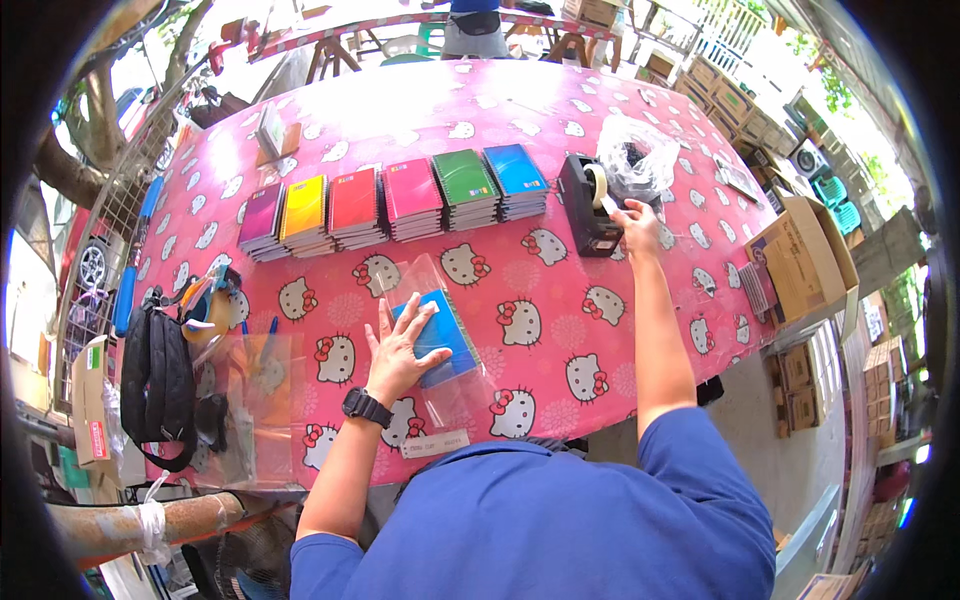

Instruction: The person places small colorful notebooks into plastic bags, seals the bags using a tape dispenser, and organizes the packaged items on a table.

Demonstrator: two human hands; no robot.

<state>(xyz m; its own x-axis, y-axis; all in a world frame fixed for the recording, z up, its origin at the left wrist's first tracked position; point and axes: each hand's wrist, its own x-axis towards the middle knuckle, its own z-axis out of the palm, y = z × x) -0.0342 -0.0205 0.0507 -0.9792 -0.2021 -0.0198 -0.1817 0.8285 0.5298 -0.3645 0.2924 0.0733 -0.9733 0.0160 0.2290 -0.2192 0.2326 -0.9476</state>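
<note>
My left hand (400, 345) lies flat with fingers spread on a blue notebook (452, 350). The notebook is inside a clear plastic sleeve (425, 275) that extends past it at both ends. Farther right, my right hand (638, 228) reaches to a black tape dispenser (590, 225) and pinches the free end of the tape (608, 203) at its front. A pale tape roll (597, 182) sits in the dispenser. Beyond my left hand stand several notebook stacks in a row, among them a red stack (354, 205), a green stack (465, 185) and a blue stack (516, 175).
A crumpled clear plastic bag (640, 160) lies behind the dispenser. At the right edge stands an open cardboard box (800, 260). A black backpack (158, 380) and clear plastic sleeves (270, 420) are at the left. A paper strip (435, 444) lies at the near edge.
</note>
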